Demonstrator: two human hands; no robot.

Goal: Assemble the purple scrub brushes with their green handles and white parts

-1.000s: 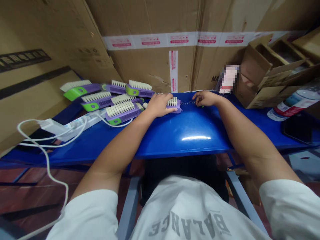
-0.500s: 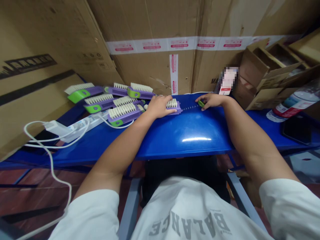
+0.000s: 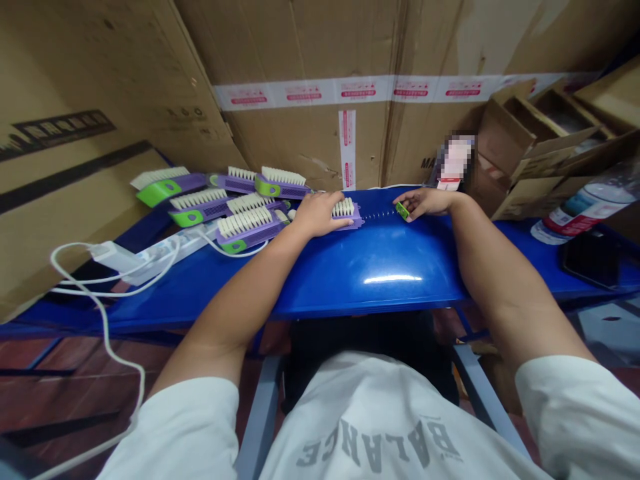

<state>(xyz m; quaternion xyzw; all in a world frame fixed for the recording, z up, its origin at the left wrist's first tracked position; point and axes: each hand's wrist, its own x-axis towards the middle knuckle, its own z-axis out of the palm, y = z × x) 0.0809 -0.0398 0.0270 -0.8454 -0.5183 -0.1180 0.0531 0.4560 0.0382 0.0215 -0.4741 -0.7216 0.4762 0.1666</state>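
Note:
My left hand (image 3: 320,212) is closed around a purple brush (image 3: 345,209) with pale bristles facing up, lying on the blue table. A thin spring (image 3: 379,215) sticks out to the right from the brush's end. Beside its far end is a small green piece (image 3: 402,211), pinched in the fingers of my right hand (image 3: 425,202). Whether the spring touches the green piece is too small to tell. Left of my hands lies a pile of purple and green brushes (image 3: 250,230), bristles mostly up.
A white power strip (image 3: 145,260) with cables runs along the table's left. Cardboard boxes (image 3: 310,40) wall the back. On the right are open cartons (image 3: 530,140), a bottle with a red label (image 3: 575,210), and a dark phone (image 3: 593,260). The blue table (image 3: 380,260) has a front edge near my lap.
The green piece has turned slightly and shows more of its face in my right fingers. My left hand and the brush have hardly moved.

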